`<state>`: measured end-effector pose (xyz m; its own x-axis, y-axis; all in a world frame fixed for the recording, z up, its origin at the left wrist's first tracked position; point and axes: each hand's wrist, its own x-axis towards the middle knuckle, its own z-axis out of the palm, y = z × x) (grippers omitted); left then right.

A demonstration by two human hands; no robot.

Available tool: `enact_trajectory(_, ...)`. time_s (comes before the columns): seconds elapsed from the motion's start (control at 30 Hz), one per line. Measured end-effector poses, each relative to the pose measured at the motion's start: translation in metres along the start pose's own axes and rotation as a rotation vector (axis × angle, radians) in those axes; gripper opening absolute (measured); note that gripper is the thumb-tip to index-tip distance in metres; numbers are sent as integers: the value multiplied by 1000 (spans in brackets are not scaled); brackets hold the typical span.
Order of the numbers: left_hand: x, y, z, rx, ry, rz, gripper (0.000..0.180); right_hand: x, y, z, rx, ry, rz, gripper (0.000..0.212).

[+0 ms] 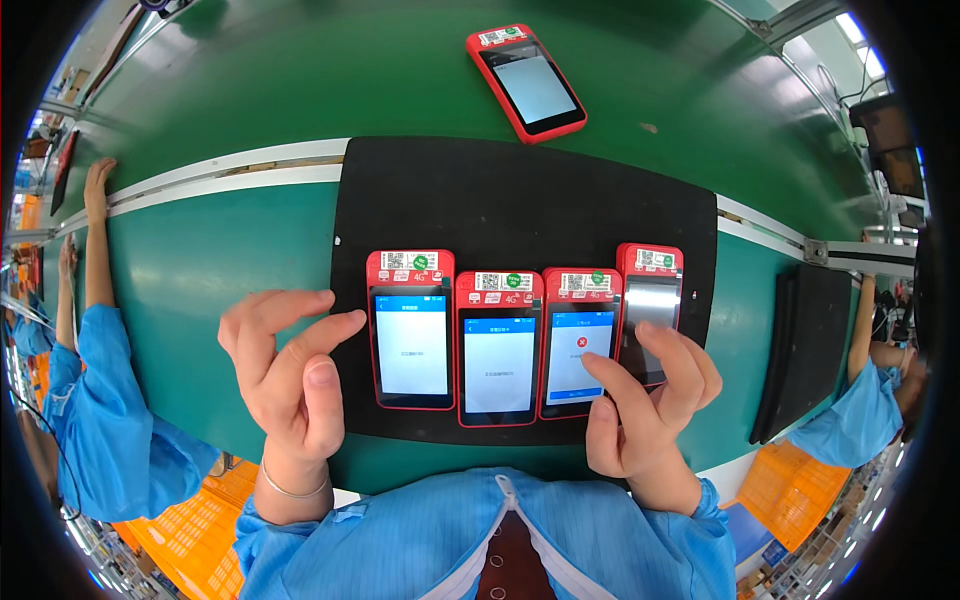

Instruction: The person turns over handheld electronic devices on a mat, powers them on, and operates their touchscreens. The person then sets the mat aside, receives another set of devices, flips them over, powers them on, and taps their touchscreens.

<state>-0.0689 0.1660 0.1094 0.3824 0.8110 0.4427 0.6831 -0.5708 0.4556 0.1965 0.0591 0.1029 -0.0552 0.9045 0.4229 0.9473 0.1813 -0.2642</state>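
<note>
Several red handheld terminals with touchscreens stand side by side in a row on a black mat point(520, 200). The leftmost terminal point(412, 350) and the second terminal point(499, 370) show white screens with blue top bars. A red cross mark shows on the third terminal point(567, 320). The rightmost terminal point(655, 300) has a dark grey screen and is partly covered by my fingers. My left hand point(285, 365) is open beside the leftmost terminal, fingers apart. My right hand point(650, 405) is open, its index fingertip over the third screen; whether it touches cannot be told.
Beyond the mat, another red terminal point(526, 85) lies tilted on the green bench point(330, 80). A pale rail point(240, 165) crosses behind the mat. Black folded sheets point(805, 350) lie at the right. Co-workers in blue sleeves point(120, 400) sit at both sides, near orange crates point(790, 490).
</note>
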Motion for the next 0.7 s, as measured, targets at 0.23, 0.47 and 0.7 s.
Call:
enact_trajectory(0.23,4,-2,6,-28,-15,-22,37,-28,6,8,31,116,-71,27)
enact_trajectory(0.47,0,-3,9,-31,-47,-18,43,-28,8,12,101,65,-100,27)
enact_trajectory(0.7,2,-4,12,-61,-27,-7,35,-26,4,13,123,-21,-92,29)
